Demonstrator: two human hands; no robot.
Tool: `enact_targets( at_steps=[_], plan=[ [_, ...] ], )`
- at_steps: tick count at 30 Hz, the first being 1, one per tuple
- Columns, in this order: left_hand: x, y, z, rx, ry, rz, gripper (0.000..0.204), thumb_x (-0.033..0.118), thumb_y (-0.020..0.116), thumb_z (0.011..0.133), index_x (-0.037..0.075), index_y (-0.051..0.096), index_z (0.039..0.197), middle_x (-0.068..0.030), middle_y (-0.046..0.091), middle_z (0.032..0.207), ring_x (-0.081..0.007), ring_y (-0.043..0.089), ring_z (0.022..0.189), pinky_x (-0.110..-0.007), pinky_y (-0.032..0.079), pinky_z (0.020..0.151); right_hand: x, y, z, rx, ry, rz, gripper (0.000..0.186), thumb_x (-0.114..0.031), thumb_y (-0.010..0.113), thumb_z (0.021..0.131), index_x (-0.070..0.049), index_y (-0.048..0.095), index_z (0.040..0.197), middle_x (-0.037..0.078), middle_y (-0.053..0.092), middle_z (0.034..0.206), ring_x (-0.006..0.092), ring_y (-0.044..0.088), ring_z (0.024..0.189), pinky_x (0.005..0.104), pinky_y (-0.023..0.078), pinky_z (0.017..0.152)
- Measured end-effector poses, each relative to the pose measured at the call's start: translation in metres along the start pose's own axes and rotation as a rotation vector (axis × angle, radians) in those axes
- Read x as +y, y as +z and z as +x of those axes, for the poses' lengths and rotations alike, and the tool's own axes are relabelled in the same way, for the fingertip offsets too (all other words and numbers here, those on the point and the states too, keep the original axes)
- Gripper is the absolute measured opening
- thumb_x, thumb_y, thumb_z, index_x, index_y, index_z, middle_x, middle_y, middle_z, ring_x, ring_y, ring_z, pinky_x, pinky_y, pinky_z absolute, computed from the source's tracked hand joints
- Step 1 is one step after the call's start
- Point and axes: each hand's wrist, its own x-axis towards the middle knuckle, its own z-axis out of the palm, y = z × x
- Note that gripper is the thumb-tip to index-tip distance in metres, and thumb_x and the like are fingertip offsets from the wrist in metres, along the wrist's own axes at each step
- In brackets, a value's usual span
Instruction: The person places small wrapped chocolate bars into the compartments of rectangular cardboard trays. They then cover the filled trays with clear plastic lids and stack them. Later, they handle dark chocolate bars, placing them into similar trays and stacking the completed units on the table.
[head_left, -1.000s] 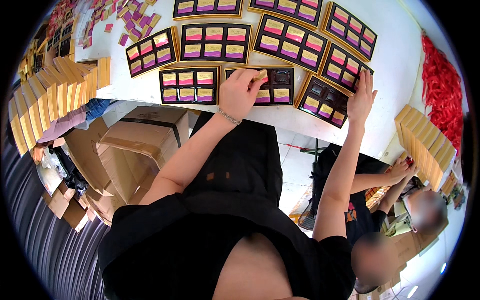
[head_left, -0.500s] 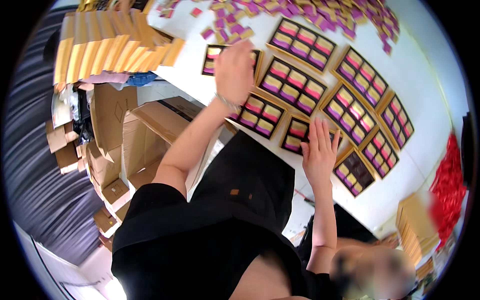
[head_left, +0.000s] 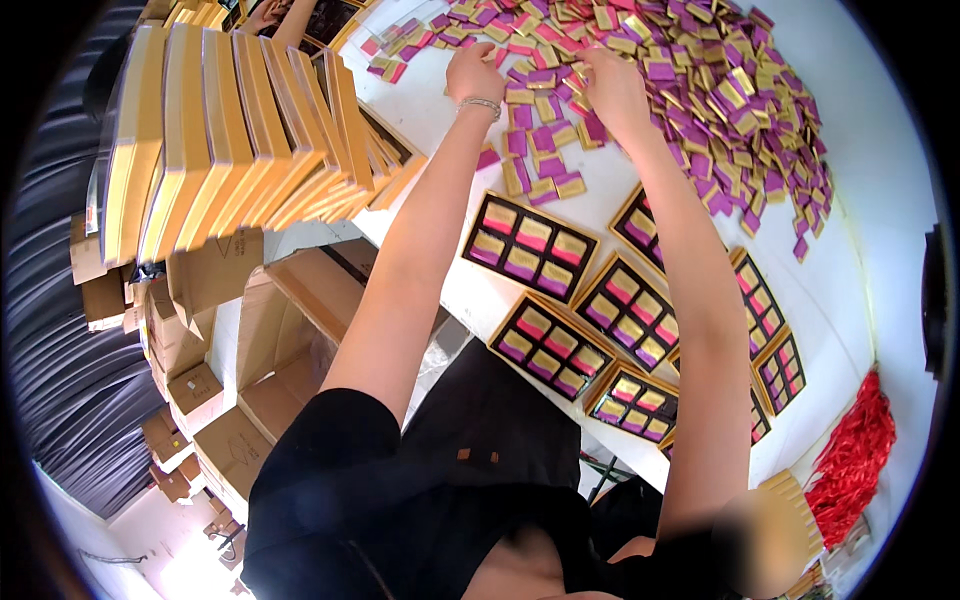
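Crowding the white table [head_left: 860, 250] beside stacked gold boxes [head_left: 220, 140], dark filled trays [head_left: 530, 248] lie nearer than the purple-and-gold packet heap [head_left: 700, 90], where left hand [head_left: 474, 72] and right hand [head_left: 612, 85] curl, grip unclear.

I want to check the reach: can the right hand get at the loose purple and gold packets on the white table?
Probably yes. The right hand is already among the purple and gold packets, nothing lies over them, and the left hand works apart at the heap's edge.
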Motion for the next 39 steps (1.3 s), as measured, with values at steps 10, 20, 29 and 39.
enact_targets(
  at_steps=[10,20,29,39],
  plan=[
    [0.010,0.036,0.050,-0.282,-0.004,0.215,0.033,0.024,0.080,0.067,0.010,0.070,0.096,-0.0117,0.069,0.097,-0.0301,0.061,0.098,-0.040,0.049,0.086,0.001,0.079,0.081,-0.170,0.118,-0.245,0.057,-0.029,0.079,0.069,-0.008,0.060,0.118,0.017,0.063,0.108,0.0374,0.060,0.100,0.0425,0.049,0.088],
    [0.009,0.010,0.046,-0.577,0.003,-0.375,0.050,0.026,0.080,0.067,0.004,0.065,0.109,-0.0138,0.069,0.087,-0.0281,0.068,0.081,-0.036,0.053,0.075,0.027,0.068,0.082,-0.205,0.285,0.040,0.036,-0.014,0.068,0.080,-0.009,0.063,0.115,0.016,0.066,0.104,0.0326,0.064,0.094,0.0390,0.051,0.081],
    [0.040,0.017,0.030,-0.537,0.226,0.248,0.058,0.036,0.080,0.063,0.001,0.063,0.105,-0.0179,0.066,0.105,-0.0330,0.063,0.099,-0.040,0.050,0.088,0.033,0.017,0.045,-0.022,0.456,1.141,0.039,0.003,0.060,0.086,-0.001,0.057,0.125,-0.005,0.056,0.078,0.0059,0.053,0.071,0.0207,0.044,0.062],
    [0.040,-0.014,0.067,-0.666,0.209,0.477,0.077,0.060,0.072,0.066,0.004,0.057,0.116,-0.0199,0.061,0.115,-0.0329,0.058,0.107,-0.042,0.046,0.090,-0.047,-0.252,-0.136,0.206,0.587,0.678,0.017,-0.010,0.065,0.087,0.002,0.067,0.098,0.008,0.069,0.089,0.0134,0.064,0.082,0.0252,0.049,0.077]
  ],
)
